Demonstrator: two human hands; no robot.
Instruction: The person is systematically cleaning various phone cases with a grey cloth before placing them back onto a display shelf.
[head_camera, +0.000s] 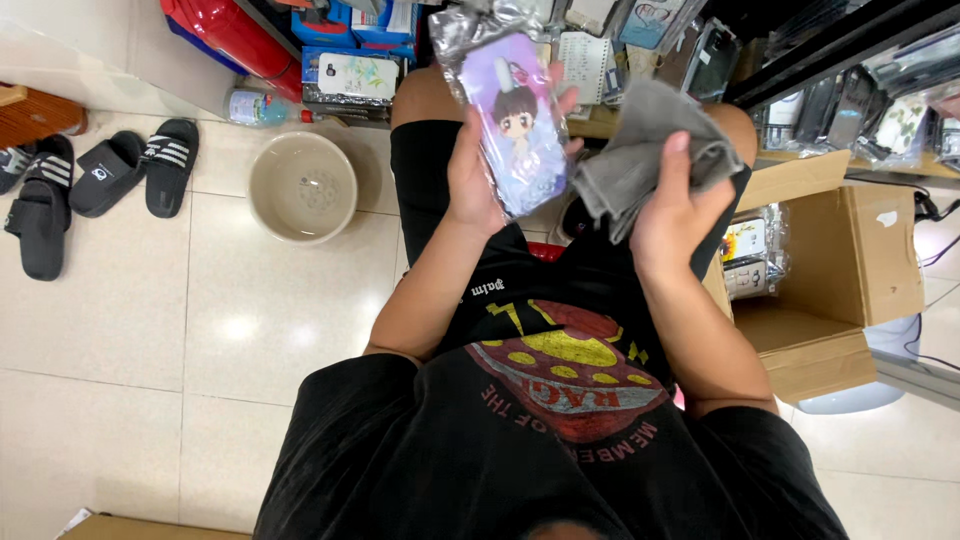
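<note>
My left hand (478, 172) grips a phone case in a clear plastic sleeve (515, 118); the case is pale purple with a cartoon figure on it, held upright above my lap. Just to its right, my right hand (672, 205) is closed on a crumpled grey cloth (640, 150), which touches the right edge of the packet. Both hands are raised over my knees, and I am seated in black shorts and a black printed shirt.
An open cardboard box (850, 260) with packaged cases stands at my right. A beige plastic basin (302, 187) sits on the tiled floor at left, with black slippers (110, 175) beyond it. Shelves of packaged goods (355, 60) run along the top.
</note>
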